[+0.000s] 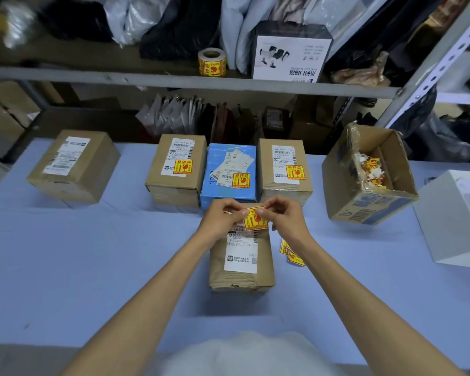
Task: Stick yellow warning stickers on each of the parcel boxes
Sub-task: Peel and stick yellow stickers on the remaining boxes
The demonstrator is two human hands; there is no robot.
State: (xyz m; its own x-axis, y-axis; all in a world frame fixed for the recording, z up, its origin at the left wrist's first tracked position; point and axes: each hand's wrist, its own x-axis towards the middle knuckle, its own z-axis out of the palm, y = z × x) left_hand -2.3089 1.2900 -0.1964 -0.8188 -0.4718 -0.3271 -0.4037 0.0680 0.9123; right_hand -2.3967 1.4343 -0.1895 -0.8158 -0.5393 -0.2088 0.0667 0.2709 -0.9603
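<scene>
Both hands are narrow, pinching one yellow sticker [255,221] by its top edge: the left hand [223,218] holds its left corner, the right hand [285,218] its right. The sticker hangs just over the far end of the near box [242,278], which sits at the middle of the desk [92,253].

What could go wrong, as I judge it: the limp sticker could fold onto itself or cling to a fingertip, land crooked or creased if one corner touches first, or cover the printing on the box's white label, since it hangs right above it.

Count: five parcel boxes, four brown and one blue. Three in a row behind the hands already carry a sticker: a brown box [177,169], the blue box [228,172] and another brown box [282,169]. The near box and the far-left box [73,166] are bare, and the latter, well apart, could be missed. There are loose stickers [293,253] just right of the near box, at least two, one open carton [369,185] of scraps and one roll [211,62] on the shelf [174,77]
</scene>
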